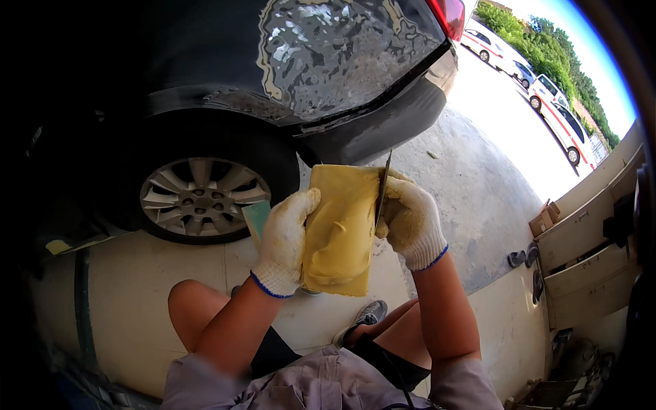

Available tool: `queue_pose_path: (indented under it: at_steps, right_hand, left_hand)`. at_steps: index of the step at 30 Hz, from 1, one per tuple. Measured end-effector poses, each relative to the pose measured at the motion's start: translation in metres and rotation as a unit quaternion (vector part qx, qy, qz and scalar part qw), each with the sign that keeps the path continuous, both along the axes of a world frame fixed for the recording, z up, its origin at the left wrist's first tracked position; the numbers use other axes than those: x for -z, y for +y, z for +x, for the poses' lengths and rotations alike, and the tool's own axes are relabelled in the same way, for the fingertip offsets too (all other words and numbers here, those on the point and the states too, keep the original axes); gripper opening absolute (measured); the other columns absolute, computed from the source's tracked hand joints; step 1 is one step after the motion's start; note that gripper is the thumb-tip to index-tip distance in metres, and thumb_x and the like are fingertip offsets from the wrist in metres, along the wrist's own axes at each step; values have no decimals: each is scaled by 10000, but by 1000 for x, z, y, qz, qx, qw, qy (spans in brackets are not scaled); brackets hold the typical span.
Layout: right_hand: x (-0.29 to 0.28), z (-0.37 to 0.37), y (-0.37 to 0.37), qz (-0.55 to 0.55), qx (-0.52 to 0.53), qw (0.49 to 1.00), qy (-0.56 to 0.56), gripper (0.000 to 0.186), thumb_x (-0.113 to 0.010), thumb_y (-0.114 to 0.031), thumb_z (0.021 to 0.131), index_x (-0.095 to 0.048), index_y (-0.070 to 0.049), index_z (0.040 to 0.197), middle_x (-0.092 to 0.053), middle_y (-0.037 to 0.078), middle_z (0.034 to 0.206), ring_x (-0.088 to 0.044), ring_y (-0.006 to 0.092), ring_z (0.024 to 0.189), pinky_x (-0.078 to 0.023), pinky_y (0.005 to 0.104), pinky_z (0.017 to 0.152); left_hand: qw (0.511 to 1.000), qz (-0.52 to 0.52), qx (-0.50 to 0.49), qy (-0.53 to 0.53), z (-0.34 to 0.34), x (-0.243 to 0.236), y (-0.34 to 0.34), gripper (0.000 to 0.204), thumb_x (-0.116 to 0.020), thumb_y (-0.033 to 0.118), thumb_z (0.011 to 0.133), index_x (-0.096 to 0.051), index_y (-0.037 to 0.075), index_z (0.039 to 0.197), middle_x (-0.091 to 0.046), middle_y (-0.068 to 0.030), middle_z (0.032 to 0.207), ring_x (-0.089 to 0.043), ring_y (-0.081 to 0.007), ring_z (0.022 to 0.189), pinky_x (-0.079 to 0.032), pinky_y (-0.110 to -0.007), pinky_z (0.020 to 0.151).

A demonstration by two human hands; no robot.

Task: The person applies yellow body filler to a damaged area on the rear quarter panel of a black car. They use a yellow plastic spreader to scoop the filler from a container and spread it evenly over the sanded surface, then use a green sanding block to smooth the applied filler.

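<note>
Left hand [283, 236] grips the board [328, 176], right hand [414, 217] a scraper [384, 183] at its right edge; seemingly mixing putty [339, 239], next needing level strokes.

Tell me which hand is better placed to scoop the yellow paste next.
Probably the right hand: it holds the thin blade beside the yellow paste, while the left hand grips the board by its left side.

A yellow rectangular board [359, 287] runs lengthwise from near to far, its face coated with thick, unevenly smeared yellow paste [338, 239]. A thin, dark, flat blade [384, 195], seen edge-on, is at its right edge; a pale-green flat piece [256, 217] juts out farther left.
</note>
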State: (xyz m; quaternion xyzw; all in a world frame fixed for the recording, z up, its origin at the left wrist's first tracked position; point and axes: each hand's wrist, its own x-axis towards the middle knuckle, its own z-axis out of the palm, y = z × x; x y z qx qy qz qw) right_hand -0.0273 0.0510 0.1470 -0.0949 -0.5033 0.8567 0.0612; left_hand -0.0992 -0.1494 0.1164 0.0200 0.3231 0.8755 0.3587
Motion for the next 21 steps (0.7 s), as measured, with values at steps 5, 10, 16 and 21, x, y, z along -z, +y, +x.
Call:
queue_pose_path:
  at_steps: [5, 10, 16, 21]
  right_hand:
    - [38, 26, -9, 227, -60, 961, -146, 293, -541, -170, 996, -689, 34, 1144, -691, 83, 821, -616, 155, 533, -505, 274, 514]
    - [75, 52, 19, 25, 46, 992, -111, 339, -586, -165, 1042, -636, 81, 1270, -718, 178, 1064, -752, 247, 823, -657, 355, 622]
    - [60, 55, -21, -147, 121, 978, -84, 350, -611, -161, 1091, -589, 14, 1393, -719, 186, 1183, -776, 309, 875, -684, 405, 663]
    - [67, 54, -59, -142, 149, 971, -119, 345, -590, -138, 1082, -564, 27, 1384, -699, 175, 1115, -764, 311, 824, -692, 418, 663]
  left_hand:
    - [998, 33, -50, 6, -13, 0, -6, 403, -492, 276, 1139, -589, -37, 1374, -701, -171, 1285, -761, -284, 1078, -654, -440, 929]
    - [977, 57, -205, 28, -35, 0, -18, 410, -500, 275, 1150, -536, 11, 1461, -638, -147, 1381, -662, -274, 1289, -574, -466, 1092]
    - [965, 66, -236, 93, -32, 25, -30, 489, -512, 168, 1102, -454, 51, 1573, -567, -145, 1535, -593, -304, 1413, -543, -538, 1165]
    - [959, 35, -253, 121, -17, 21, -21, 501, -491, 122, 1086, -456, 83, 1584, -551, -151, 1545, -599, -314, 1403, -549, -549, 1150]
